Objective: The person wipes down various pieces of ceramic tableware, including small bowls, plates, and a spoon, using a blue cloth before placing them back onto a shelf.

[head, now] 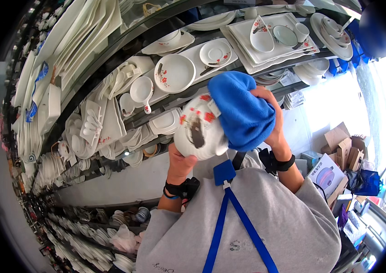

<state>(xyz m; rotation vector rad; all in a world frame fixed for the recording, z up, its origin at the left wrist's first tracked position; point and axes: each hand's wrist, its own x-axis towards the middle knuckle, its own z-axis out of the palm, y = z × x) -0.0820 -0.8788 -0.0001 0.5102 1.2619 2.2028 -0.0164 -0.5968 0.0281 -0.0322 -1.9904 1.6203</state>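
A white ceramic vessel [193, 126] with red blossoms and a dark branch design is held tilted in front of my chest; its full shape is partly hidden. My left hand [182, 162] grips its lower left side, the thumb on the wall. Against its right side lies a bunched blue cloth [242, 111], which my right hand [270, 116] holds from behind and the right. The cloth covers part of the vessel, and a small pale label shows at its edge.
Shelves [179, 99] of white crockery run along the far side, with a round plate [175, 73], a handled small dish [141, 89], a teardrop dish [262, 36] and stacked square plates [268, 61] near my hands. Cardboard boxes [343, 150] stand at the right. More stacked dishes [123, 261] fill shelves at lower left.
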